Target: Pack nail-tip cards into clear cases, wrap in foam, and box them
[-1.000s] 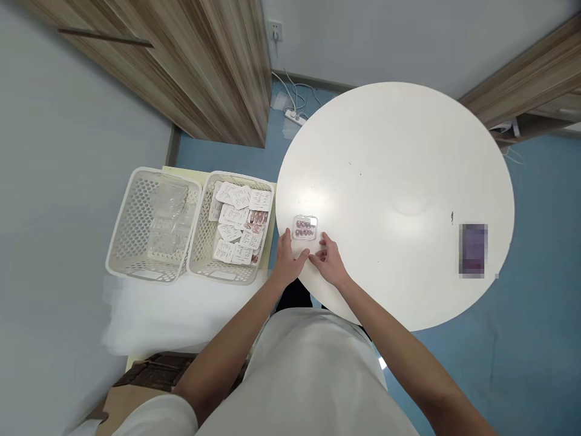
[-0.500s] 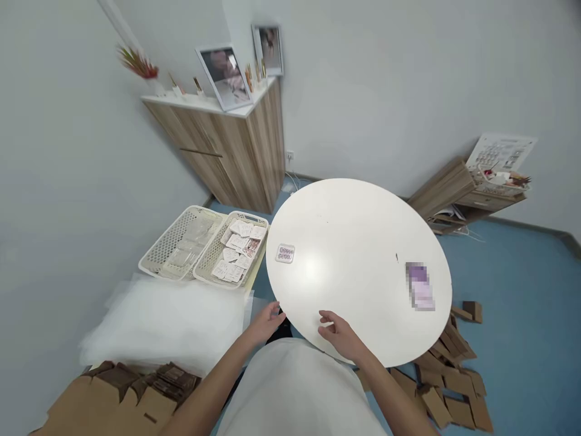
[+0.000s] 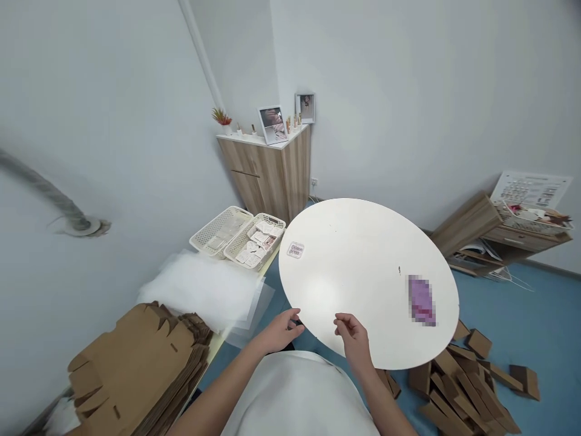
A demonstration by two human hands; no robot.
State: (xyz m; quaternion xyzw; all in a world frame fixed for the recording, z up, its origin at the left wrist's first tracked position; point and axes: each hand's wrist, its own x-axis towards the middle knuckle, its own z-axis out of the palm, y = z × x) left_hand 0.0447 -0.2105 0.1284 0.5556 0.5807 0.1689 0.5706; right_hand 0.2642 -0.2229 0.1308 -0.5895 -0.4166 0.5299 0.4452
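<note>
Over the near edge of the round white table (image 3: 363, 242), my left hand (image 3: 282, 332) is held with its thumb and fingers apart and nothing in them. My right hand (image 3: 354, 339) is just above the tabletop, its fingers loosely curled, with a small gap between thumb and forefinger; I see nothing held there. A small clear pack with purple ovals (image 3: 296, 250) lies on the table's left side, away from both hands. A pixelated purple rectangular item (image 3: 422, 300) lies on the right side.
To my left are a stack of flat brown cardboard boxes (image 3: 131, 363), translucent white sheets (image 3: 204, 287), a white basket of clear packs (image 3: 200, 242) and another basket of printed cards (image 3: 233, 254). Folded brown boxes (image 3: 458, 387) lie on the floor at right. A wooden cabinet (image 3: 258, 169) stands behind.
The view has swung to the left and up, showing more wall and the cardboard stack. My right hand's fingers have curled closer together. The things on the table keep their places.
</note>
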